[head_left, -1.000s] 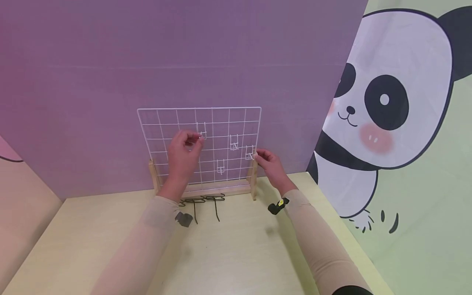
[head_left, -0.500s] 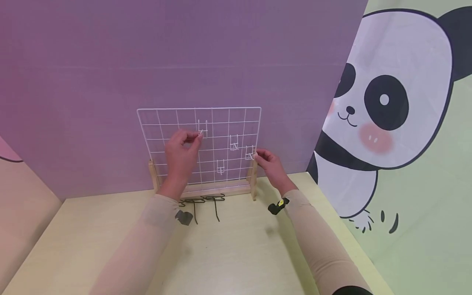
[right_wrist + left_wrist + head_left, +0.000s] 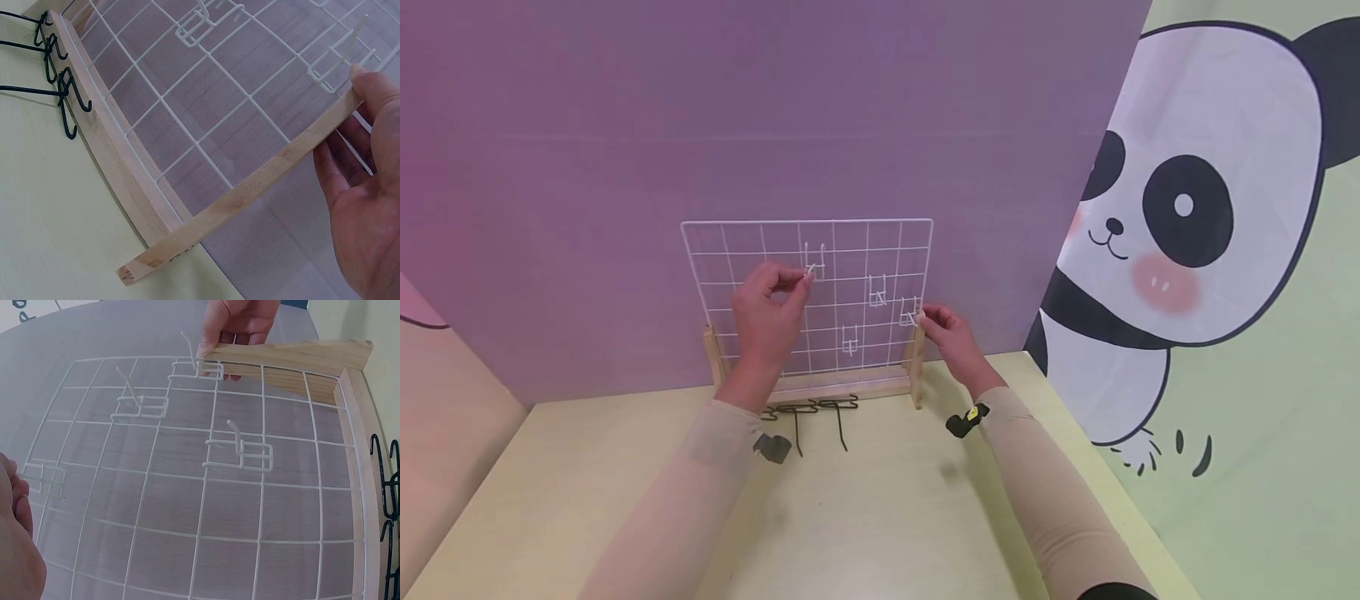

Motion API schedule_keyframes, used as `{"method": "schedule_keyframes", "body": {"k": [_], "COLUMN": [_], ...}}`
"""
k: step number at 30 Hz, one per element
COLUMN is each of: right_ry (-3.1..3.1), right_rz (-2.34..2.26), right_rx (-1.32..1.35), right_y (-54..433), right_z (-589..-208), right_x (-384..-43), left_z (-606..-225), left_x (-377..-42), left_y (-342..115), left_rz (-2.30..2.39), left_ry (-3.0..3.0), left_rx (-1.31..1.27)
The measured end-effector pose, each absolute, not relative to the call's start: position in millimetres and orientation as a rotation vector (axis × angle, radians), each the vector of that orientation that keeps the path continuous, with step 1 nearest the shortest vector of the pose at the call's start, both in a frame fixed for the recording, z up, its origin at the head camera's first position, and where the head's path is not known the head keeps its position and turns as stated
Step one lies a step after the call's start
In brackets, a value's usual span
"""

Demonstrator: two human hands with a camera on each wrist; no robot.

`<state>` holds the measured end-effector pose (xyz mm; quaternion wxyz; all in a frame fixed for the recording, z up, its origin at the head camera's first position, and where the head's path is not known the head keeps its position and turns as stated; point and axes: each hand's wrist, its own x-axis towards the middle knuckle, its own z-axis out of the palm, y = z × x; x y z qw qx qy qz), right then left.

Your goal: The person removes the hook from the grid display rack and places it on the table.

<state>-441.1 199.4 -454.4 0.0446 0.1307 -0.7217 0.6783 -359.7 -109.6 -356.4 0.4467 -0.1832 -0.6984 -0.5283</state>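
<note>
A white wire grid panel [image 3: 842, 304] stands upright in a wooden base [image 3: 850, 385]. At its upper middle, my left hand [image 3: 767, 312] pinches the prong of a white wire hook [image 3: 820, 265] between thumb and fingers. In the left wrist view, this hook [image 3: 53, 481] lies against the grid at the left edge, beside the partly seen hand [image 3: 19, 531]. My right hand [image 3: 951, 329] grips the top of the right wooden post [image 3: 917, 367]; the right wrist view shows thumb and fingers round that post [image 3: 250, 190]. Other white hooks [image 3: 877, 292] hang on the grid's right half.
Several black wire hooks [image 3: 838, 404] lie on the pale table [image 3: 865, 517] in front of the base, partly hidden by the left wrist. A purple wall [image 3: 775, 108] rises behind the grid. A panda picture [image 3: 1187, 308] covers the wall at the right.
My left hand has shifted slightly left, and the hook it pinches now sits a little higher and further right on the grid. My right hand keeps its hold on the post.
</note>
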Motion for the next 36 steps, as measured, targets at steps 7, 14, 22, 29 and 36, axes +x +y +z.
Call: {"method": "schedule_keyframes", "body": {"k": [7,14,22,29,36], "right_ry": [-2.202,-2.204,-2.199,-2.189,-2.176], "right_rz": [2.076,2.079,2.083,2.08,2.091], "right_rx": [0.399,0.401,0.39,0.395,0.392], "right_y": [200.0,200.5,200.1,199.3,198.8], "right_z": [-454.5,-455.6,-453.8,-453.7,-454.3], "right_x": [-442.4,-444.0,-441.4,-441.5,-442.5], "left_z": [-360.9,-368.8,-376.4,-382.5,-391.2], "left_x": [-357.2,-349.9,-345.5,-342.4,-342.3], "left_y": [-111.8,-111.7,-111.1,-109.7,-107.7], "left_rz": [-1.267,-1.275,-1.274,-1.252,-1.198], "left_ry": [-1.726,-1.8,-1.827,-1.864,-1.847], "left_rx": [-0.473,-0.457,-0.479,-0.504,-0.591]}}
